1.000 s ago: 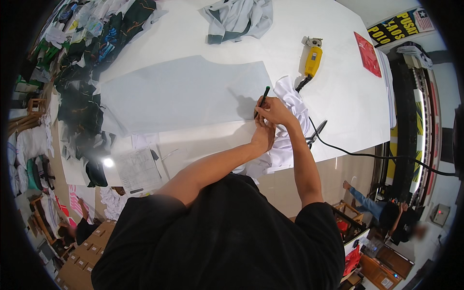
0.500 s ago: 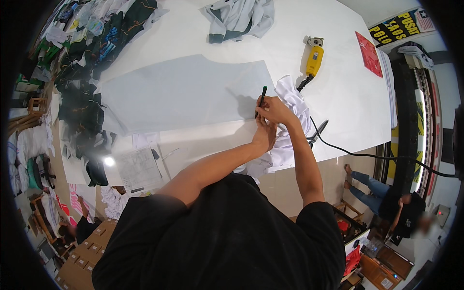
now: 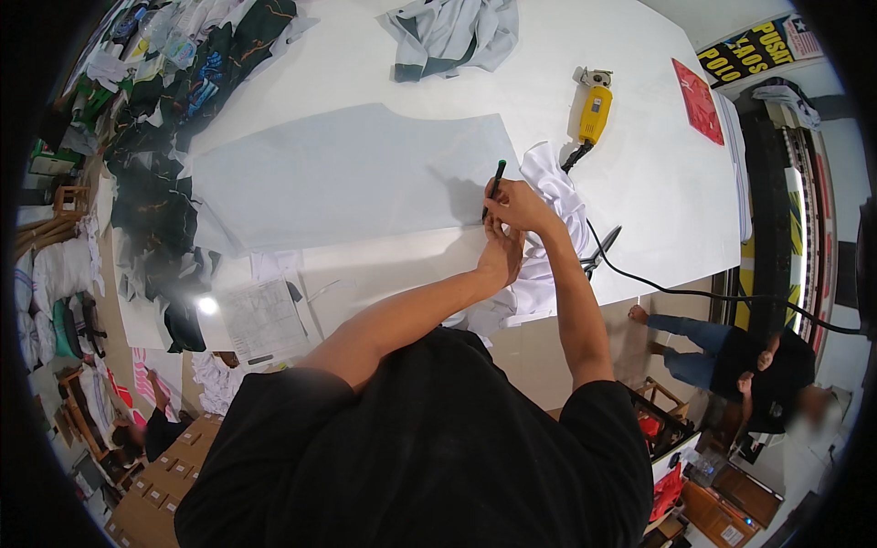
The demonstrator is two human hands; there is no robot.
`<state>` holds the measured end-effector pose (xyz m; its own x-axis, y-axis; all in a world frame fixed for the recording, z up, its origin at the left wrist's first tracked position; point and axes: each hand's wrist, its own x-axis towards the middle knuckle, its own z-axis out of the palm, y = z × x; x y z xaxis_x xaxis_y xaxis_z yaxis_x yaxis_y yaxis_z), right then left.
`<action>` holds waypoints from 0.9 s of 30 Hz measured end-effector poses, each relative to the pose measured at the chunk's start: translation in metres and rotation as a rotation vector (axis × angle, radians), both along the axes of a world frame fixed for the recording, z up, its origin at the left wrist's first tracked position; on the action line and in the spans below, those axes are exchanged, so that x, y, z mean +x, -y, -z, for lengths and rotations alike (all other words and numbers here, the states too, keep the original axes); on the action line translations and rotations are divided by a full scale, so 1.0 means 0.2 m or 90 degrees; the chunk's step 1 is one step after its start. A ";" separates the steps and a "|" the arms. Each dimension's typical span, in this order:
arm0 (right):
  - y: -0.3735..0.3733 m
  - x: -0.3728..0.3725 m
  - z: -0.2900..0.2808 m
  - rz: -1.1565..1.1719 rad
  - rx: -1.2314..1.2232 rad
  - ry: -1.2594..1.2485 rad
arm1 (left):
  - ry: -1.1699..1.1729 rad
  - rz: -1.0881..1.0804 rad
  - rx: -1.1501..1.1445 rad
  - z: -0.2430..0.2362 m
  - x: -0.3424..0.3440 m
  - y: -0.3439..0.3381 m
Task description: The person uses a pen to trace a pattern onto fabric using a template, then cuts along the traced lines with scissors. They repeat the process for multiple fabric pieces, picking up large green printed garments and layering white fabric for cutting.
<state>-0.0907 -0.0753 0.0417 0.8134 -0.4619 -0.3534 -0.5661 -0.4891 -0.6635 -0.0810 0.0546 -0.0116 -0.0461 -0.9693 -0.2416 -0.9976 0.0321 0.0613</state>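
Observation:
A pale grey cut fabric piece (image 3: 338,178) lies flat on the white table, shaped like a trouser panel. At its lower right corner, my right hand (image 3: 523,206) is closed around a dark pen with a green end (image 3: 498,178), held nearly upright with its tip down. My left hand (image 3: 499,258) sits just below, against the fabric's edge and touching the right hand. Its fingertips are partly covered, so what they grip cannot be made out. Crumpled white cloth (image 3: 548,187) bunches beside and beneath my wrists. Black-handled scissors (image 3: 603,248) rest just right of my right forearm.
A yellow electric cutter (image 3: 596,110) trails its black cable across the table's right side. Crumpled grey cloth (image 3: 457,36) lies at the far edge, near a red packet (image 3: 698,100). Dark patterned fabric (image 3: 151,210) and a paper sheet (image 3: 265,320) occupy the left. A person (image 3: 754,370) sits at right.
My hands and the pen stay almost in place. The person at the right has shifted their legs and brought their hands together.

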 end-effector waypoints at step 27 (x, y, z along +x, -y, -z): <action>0.15 -0.21 0.20 0.308 -0.039 0.337 | -0.068 -0.029 -0.074 0.07 -0.01 -0.01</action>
<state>-0.1319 -0.1061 0.0015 0.5672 -0.8206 0.0691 -0.3391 -0.3092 -0.8885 -0.0833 0.0562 -0.0264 -0.0203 -0.9920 -0.1244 -0.9861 -0.0007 0.1664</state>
